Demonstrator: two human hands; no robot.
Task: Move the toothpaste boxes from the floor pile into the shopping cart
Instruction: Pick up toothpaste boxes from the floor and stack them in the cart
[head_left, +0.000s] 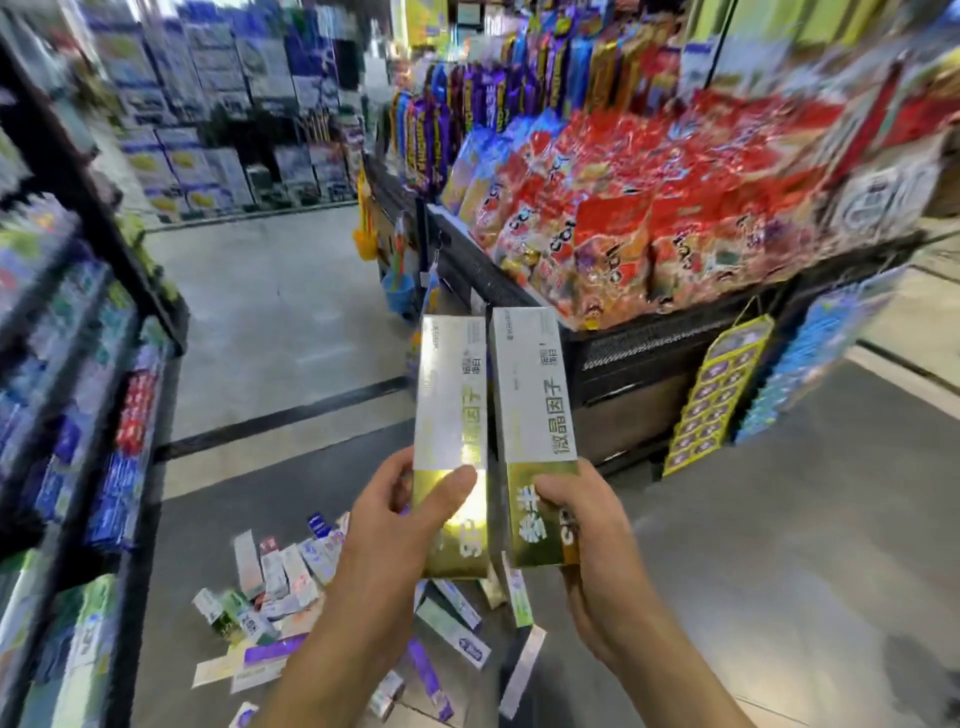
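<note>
Dark stocked shelving (78, 395) is edging the aisle's left; open grey floor (270, 312) ahead. Left hand (395, 525) is gripping one silver-and-gold toothpaste box (451, 415), right hand (587, 535) its twin (535, 415), upright, nearly touching, above the scattered floor pile (291, 587). Black snack bin (639, 353) right.

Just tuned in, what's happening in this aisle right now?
A person stands in a store aisle holding two long silver-and-gold toothpaste boxes, one in each hand: the left hand grips the left box, the right hand grips the right box. Many more boxes lie scattered in the floor pile below. No shopping cart shows in this view.
</note>
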